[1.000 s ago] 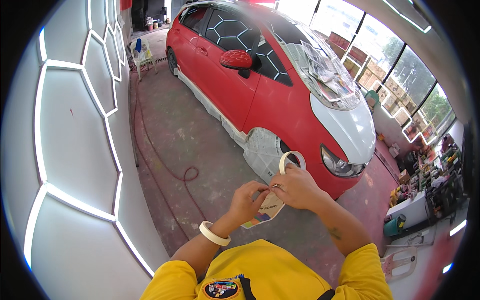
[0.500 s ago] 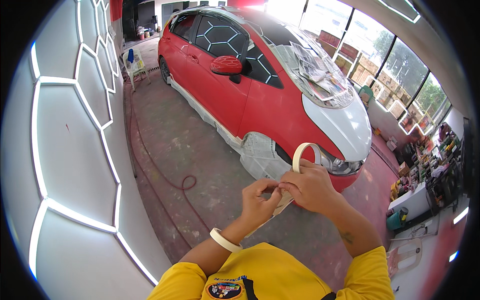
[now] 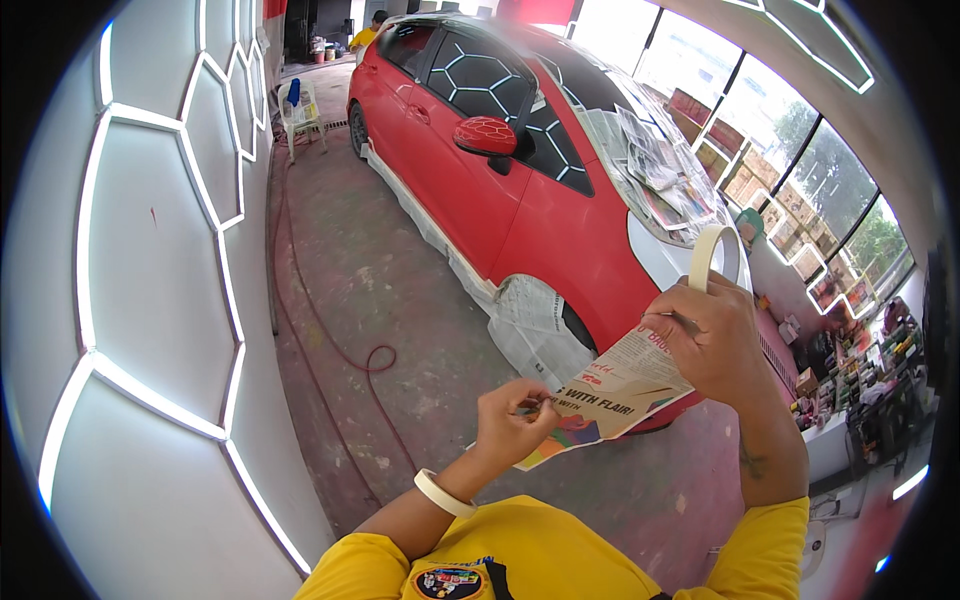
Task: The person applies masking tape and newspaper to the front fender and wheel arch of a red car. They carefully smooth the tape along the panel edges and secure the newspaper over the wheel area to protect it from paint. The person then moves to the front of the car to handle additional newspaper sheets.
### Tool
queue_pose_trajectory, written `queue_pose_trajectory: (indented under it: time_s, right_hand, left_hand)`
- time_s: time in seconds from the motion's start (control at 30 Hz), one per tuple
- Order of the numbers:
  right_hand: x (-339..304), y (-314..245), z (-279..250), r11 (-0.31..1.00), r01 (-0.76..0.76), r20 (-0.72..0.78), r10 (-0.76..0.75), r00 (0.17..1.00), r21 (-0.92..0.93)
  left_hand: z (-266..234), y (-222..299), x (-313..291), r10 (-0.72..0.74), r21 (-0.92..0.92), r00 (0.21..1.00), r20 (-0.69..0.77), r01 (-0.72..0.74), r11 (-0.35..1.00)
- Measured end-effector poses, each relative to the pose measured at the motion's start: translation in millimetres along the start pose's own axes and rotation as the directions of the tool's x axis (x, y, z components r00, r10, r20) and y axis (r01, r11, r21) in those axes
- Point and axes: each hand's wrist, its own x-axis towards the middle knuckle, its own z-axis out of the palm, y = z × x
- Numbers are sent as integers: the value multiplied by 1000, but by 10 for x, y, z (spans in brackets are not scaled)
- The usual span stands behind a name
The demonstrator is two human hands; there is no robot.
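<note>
My right hand (image 3: 705, 335) is raised in front of the car's front fender, its fingers closed on the upper corner of a newspaper sheet (image 3: 620, 395). A roll of masking tape (image 3: 703, 256) stands up from that hand, hooked by the fingers. Lower and to the left, my left hand (image 3: 512, 425) pinches at the sheet's left edge; its fingertips partly hide the contact. The sheet slants between the hands, coloured print along its lower edge. A second masking tape roll (image 3: 445, 494) circles my left wrist like a bracelet.
A red car (image 3: 470, 200) stands ahead, newspaper over its windshield (image 3: 665, 180) and front wheel (image 3: 540, 325). A red hose (image 3: 330, 350) lies on the floor beside the lit wall panels (image 3: 160, 230). Behind are a white chair (image 3: 298, 118) and a person in yellow (image 3: 368, 38). Shelves (image 3: 870, 380) hold clutter at right.
My right hand has moved up and right with the tape roll, away from my left hand. The newspaper sheet now shows spread between them. A person has come into view behind the car.
</note>
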Motion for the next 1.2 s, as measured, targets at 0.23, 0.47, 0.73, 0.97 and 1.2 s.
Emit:
queue_pose_trajectory:
  time_s: [0.23,0.47,0.73,0.97,1.2]
  right_hand:
    - [226,12,-651,997,-47,-85,42,996,-65]
    - [303,673,-1517,982,-187,-221,187,957,20]
    - [66,866,-1780,983,-162,-327,126,936,-85]
    - [-55,-85,154,967,248,51,-244,968,-67]
    - [-76,-74,475,977,212,0,-212,977,36]
  left_hand:
    - [-241,-173,-59,63,49,997,-35,-61,997]
    - [-588,-461,-348,0,146,999,-39,6,989]
    - [-1376,-939,-513,-209,229,878,-431,331,915]
    - [-468,807,469,355,58,931,84,-361,931]
    - [-117,879,554,169,-103,980,104,-158,982]
